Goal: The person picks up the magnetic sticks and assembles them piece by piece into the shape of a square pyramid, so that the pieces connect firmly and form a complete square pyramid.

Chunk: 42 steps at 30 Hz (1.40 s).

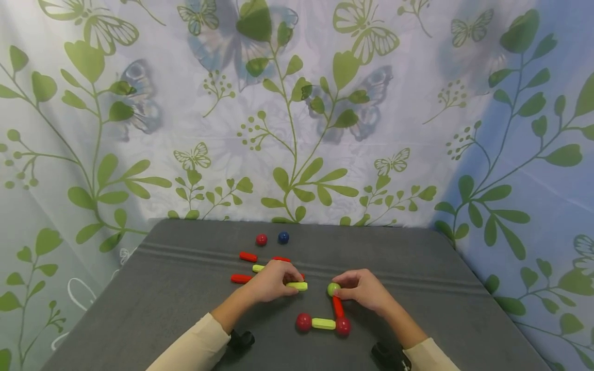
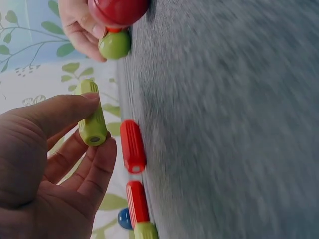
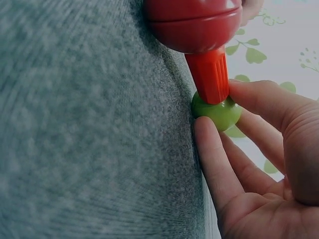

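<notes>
Head view, lower centre of the frame: two hands work over a grey cloth-covered table (image 1: 153,288) set against a backdrop printed with leaves and butterflies (image 1: 297,103). The left hand (image 1: 271,281) pinches a yellow-green rod (image 1: 297,286) between thumb and fingers; in the left wrist view the rod (image 2: 91,114) sits at centre left, held by the thumb above and the fingertips (image 2: 102,159) below, lifted off the cloth. The right hand (image 1: 364,289), just right of centre, grips a green ball (image 1: 333,288) between thumb and forefinger; the right wrist view shows this ball (image 3: 217,110) touching the cloth and joined to the end of a red rod (image 3: 209,74). That red rod (image 1: 337,307) runs down to a red ball (image 1: 343,325), which connects through a second yellow-green rod (image 1: 323,323) to another red ball (image 1: 303,321), forming an L at bottom centre. Loose red rods (image 1: 241,279) lie left of the left hand; a small red ball (image 1: 261,239) and a blue ball (image 1: 283,237) rest near the table's far edge.
</notes>
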{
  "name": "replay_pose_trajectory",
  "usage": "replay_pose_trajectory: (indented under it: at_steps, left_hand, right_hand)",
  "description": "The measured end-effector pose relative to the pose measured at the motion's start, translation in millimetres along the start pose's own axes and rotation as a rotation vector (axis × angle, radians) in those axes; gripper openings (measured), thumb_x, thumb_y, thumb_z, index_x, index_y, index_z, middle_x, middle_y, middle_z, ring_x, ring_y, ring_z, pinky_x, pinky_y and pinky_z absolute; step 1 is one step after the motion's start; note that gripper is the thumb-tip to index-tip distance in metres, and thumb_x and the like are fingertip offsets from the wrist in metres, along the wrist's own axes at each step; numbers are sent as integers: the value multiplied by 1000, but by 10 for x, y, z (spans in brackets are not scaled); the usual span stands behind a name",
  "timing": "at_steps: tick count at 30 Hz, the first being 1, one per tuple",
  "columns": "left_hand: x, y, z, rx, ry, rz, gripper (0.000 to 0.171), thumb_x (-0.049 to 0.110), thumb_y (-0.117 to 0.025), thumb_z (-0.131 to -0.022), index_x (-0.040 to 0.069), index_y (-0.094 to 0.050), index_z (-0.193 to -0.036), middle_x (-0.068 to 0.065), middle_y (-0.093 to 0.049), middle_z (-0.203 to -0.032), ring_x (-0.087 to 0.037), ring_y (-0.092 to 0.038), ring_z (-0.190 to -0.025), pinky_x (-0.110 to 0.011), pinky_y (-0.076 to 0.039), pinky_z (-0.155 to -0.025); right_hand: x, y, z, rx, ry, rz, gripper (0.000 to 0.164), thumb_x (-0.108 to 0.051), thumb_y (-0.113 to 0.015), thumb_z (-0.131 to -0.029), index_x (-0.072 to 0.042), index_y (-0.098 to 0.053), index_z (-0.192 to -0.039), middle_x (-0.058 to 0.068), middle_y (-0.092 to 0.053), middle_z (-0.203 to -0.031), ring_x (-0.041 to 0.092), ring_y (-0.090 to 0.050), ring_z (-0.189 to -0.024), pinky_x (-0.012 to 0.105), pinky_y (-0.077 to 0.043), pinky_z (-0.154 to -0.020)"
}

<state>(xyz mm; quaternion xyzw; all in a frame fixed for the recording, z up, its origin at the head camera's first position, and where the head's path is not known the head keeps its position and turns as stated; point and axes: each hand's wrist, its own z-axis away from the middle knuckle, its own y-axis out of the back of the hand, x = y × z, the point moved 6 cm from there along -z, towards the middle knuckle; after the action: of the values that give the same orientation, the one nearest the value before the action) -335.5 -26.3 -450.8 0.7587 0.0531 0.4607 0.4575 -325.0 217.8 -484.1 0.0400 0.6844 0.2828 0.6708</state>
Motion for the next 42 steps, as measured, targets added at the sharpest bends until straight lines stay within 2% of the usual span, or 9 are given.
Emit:
replay_pose_trajectory:
  at_steps: [6, 13, 28, 34, 37, 40, 42]
  left_hand:
    - [70, -147, -185, -39, -4, 6, 15, 13, -83, -86, 19, -79, -100, 10, -73, -94, 0, -61, -80, -19, -54, -77]
    - [115, -254, -347, -54, 6, 16, 14, 13, -84, -86, 20, -79, -98, 11, -73, -92, 1, -63, -81, -18, -54, -78]
    - [80, -408, -493, -90, 41, -56, 12, 15, -84, -85, 21, -79, -94, 13, -71, -88, 1, -60, -79, -18, -52, -76]
    - [84, -418, -494, -104, 56, -67, 14, 15, -84, -86, 21, -78, -97, 12, -71, -89, -1, -60, -81, -19, -53, -77]
    - [79, -393, -490, -106, 61, -35, 16, 16, -84, -86, 18, -78, -100, 11, -71, -90, 0, -61, -80, -18, -53, -77]
    - [81, -316, -493, -78, 55, -3, 17, 18, -82, -88, 13, -78, -104, 10, -73, -91, 0, -63, -80, -18, -54, -77]
    - [74, -234, -507, -36, 45, 14, 18, 18, -80, -90, 9, -77, -106, 7, -73, -92, -2, -64, -80, -20, -55, -77]
  right_hand:
    - [10, 0, 1, 0, 7, -10, 35, -22, -84, -85, -4, -76, -114, 11, -77, -106, 18, -71, -90, 28, -61, -77]
    - [-1, 6, 2, 6, 0, 4, 34, -23, -85, -85, -5, -77, -113, 10, -78, -105, 18, -71, -89, 27, -60, -76]
    - [-12, 8, 13, -18, -4, -23, 33, -20, -83, -87, -4, -76, -116, 11, -77, -106, 18, -71, -91, 30, -61, -78]
    - [0, 7, 11, -21, 10, -27, 33, -19, -82, -87, -3, -76, -115, 12, -77, -106, 19, -71, -91, 29, -61, -78]
    - [4, 8, 10, -19, 8, -27, 33, -19, -82, -87, -3, -76, -115, 12, -77, -106, 19, -71, -91, 29, -61, -78]
    - [6, 9, 7, -12, 8, -12, 33, -20, -83, -87, -4, -76, -115, 11, -77, -105, 19, -70, -90, 28, -60, -77]
    - [7, 8, 6, -6, 9, -1, 32, -20, -83, -87, -4, -76, -114, 11, -77, -105, 19, -70, -90, 26, -60, -76]
